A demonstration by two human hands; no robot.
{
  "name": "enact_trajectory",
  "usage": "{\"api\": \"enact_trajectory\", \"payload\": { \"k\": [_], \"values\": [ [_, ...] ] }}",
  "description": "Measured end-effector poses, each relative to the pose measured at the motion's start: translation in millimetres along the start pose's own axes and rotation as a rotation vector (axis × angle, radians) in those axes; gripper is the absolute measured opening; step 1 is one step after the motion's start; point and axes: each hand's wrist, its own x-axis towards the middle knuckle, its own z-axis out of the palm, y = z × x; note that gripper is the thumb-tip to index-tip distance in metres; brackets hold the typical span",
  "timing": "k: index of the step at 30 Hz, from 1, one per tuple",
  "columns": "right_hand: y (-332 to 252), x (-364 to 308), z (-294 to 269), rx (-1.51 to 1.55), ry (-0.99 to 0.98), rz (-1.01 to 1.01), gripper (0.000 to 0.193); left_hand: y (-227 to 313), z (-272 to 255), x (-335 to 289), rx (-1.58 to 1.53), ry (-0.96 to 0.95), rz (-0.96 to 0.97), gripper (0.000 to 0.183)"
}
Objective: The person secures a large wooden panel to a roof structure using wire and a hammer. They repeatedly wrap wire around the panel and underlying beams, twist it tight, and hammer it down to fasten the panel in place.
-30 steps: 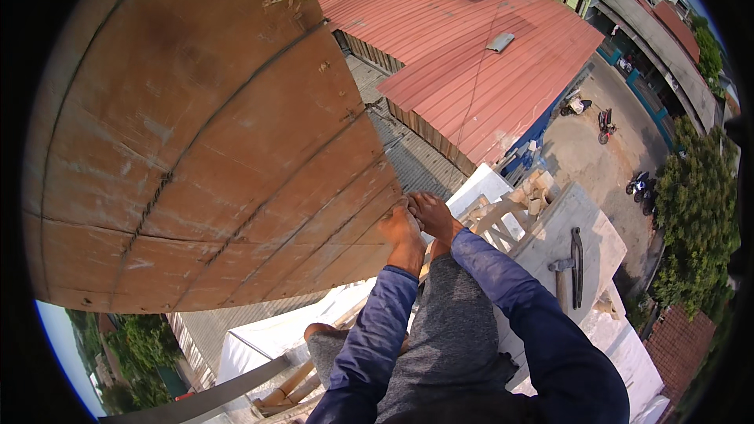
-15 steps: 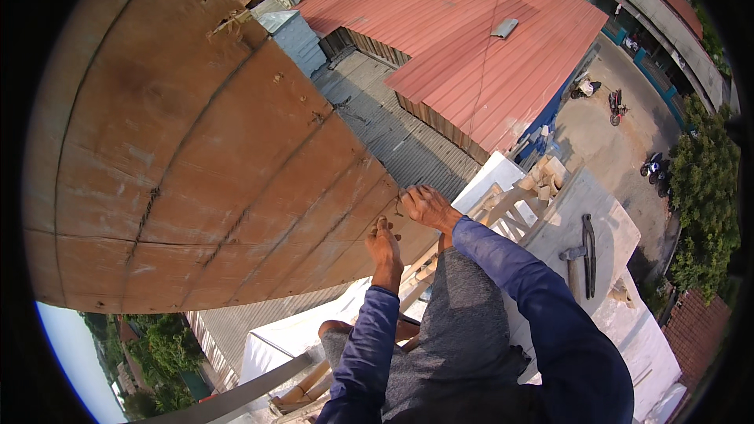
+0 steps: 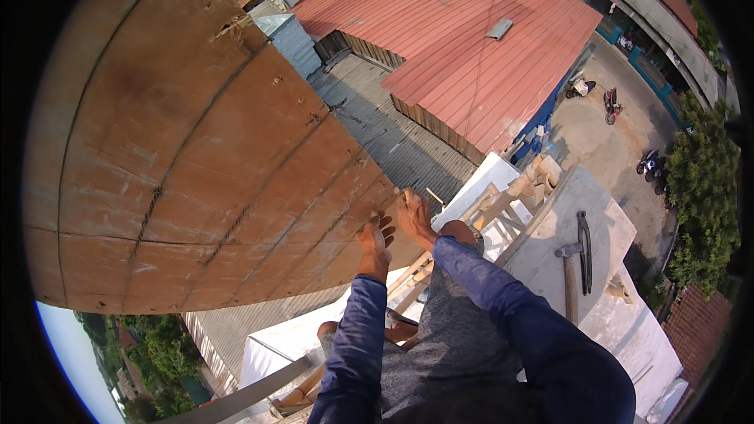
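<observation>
A large brown wooden board (image 3: 181, 157), crossed by dark lines, fills the left side. Both hands are at its right-hand corner, beyond my knees. My left hand (image 3: 375, 240) lies against the board's face, its fingers curled a little but apart, with nothing visible in it. Just to the right, my right hand (image 3: 414, 217) is closed at the board's edge, fingers bent together. Whatever lies between those fingers is too small or hidden to make out. A short pale stick (image 3: 435, 197) shows just beyond the right hand.
On a pale slab to the right lie a hammer (image 3: 571, 275) and long-handled pincers (image 3: 585, 251). Wooden offcuts (image 3: 542, 177) and framing surround my legs. Far below are a red metal roof (image 3: 471, 63), a grey corrugated roof (image 3: 400, 141) and a road with parked motorbikes (image 3: 611, 106).
Both hands have shifted slightly left. My left hand's fingers have loosened from a tighter curl, and the right hand has turned more upright. The pale stick and more of my right knee now show.
</observation>
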Motion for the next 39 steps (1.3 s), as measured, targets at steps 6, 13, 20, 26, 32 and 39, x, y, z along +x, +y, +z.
{"api": "enact_trajectory", "payload": {
  "k": [6, 13, 20, 26, 32, 39],
  "values": [
    [-34.5, 22.7, 6.4, 0.961, 0.064, 1.211, 0.03, 6.9, -21.1, -2.2, 0.26, -0.052, 0.056, 0.042],
    [-18.4, 32.3, -37.1, 0.967, -0.37, 1.125, 0.02, -36.4, -113.4, -25.6, 0.094, -0.01, 0.332, 0.028],
    [-27.5, -23.7, -147.2, 0.039, -0.281, 0.375, 0.027, -78.3, -266.9, -66.7, 0.115, 0.34, 0.52, 0.072],
    [24.6, -103.5, -309.0, -0.33, 0.107, 0.383, 0.024, -44.2, -305.4, -63.2, 0.516, 0.242, 0.695, 0.09],
    [129.0, -184.1, -428.1, -0.857, -0.111, 0.682, 0.051, -36.1, -294.3, -29.6, 0.414, 0.103, 0.716, 0.077],
    [168.5, -204.6, -432.0, -0.717, -0.237, 0.589, 0.048, -42.3, -299.9, -23.5, 0.438, 0.224, 0.673, 0.064]
  ]
}}
